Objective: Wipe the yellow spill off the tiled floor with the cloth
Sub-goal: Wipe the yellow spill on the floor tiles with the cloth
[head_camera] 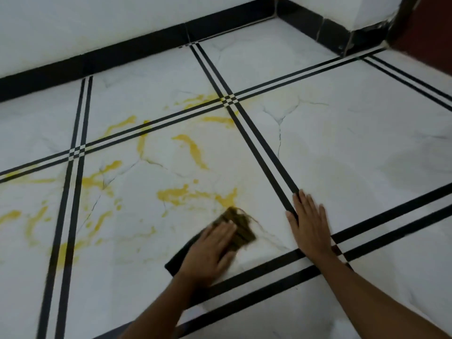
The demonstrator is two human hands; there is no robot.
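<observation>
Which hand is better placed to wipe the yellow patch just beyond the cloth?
Left. The left hand presses the cloth, whose far edge lies beside the yellow spill. The right hand lies flat on bare tiled floor, off the spill, holding nothing.

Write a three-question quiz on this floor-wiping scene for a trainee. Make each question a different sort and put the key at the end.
1. True or false: the left hand presses the cloth onto the tiled floor.
2. Multiple choice. The right hand: A) grips the cloth; B) rests flat on the tiled floor, apart from the cloth; C) is raised in the air.
3. Fill in the word: as seen in the picture, most of the yellow spill lies to the ____ of the cloth.
Key: 1 true; 2 B; 3 left.
</observation>
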